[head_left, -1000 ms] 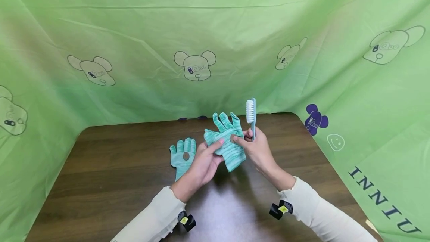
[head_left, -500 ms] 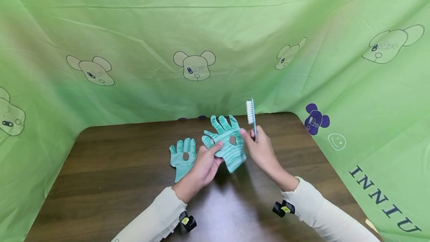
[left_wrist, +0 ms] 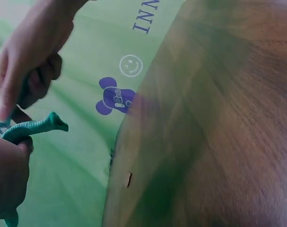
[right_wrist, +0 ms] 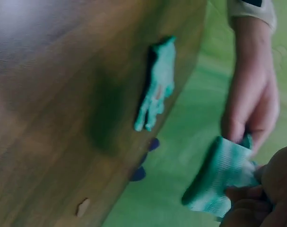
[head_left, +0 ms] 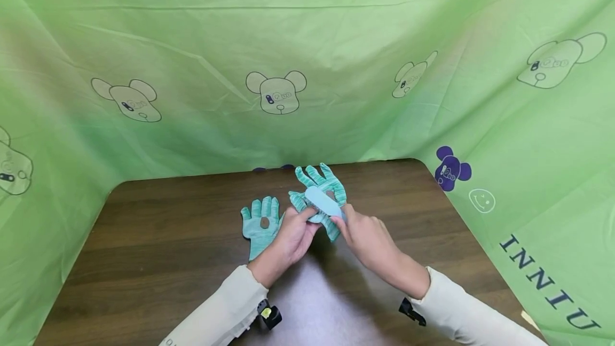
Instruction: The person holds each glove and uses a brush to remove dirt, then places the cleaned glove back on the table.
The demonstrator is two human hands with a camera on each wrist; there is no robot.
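My left hand (head_left: 294, 231) pinches a teal striped knit glove (head_left: 339, 190) by its thumb side, holding it above the table. Part of a brown patch shows on its palm. The right hand (head_left: 372, 236) grips a light blue scrub brush (head_left: 323, 200), bristles down, over the glove's palm; its back hides much of the palm. In the right wrist view the held glove's cuff (right_wrist: 228, 170) hangs between both hands. A second teal glove (head_left: 261, 236) lies flat on the table at left, a brown spot (head_left: 265, 222) on its palm.
The brown wooden table (head_left: 168, 239) is walled by a green printed curtain (head_left: 202, 143) at the back and sides. A small brown piece (right_wrist: 82, 207) shows near the table edge in the wrist views. A pale scrap (head_left: 530, 320) lies at the right edge.
The right hand has let go of the glove, then turned the brush from upright to bristles down and brought it left onto the palm. The left hand keeps its hold; the glove shifted slightly left.
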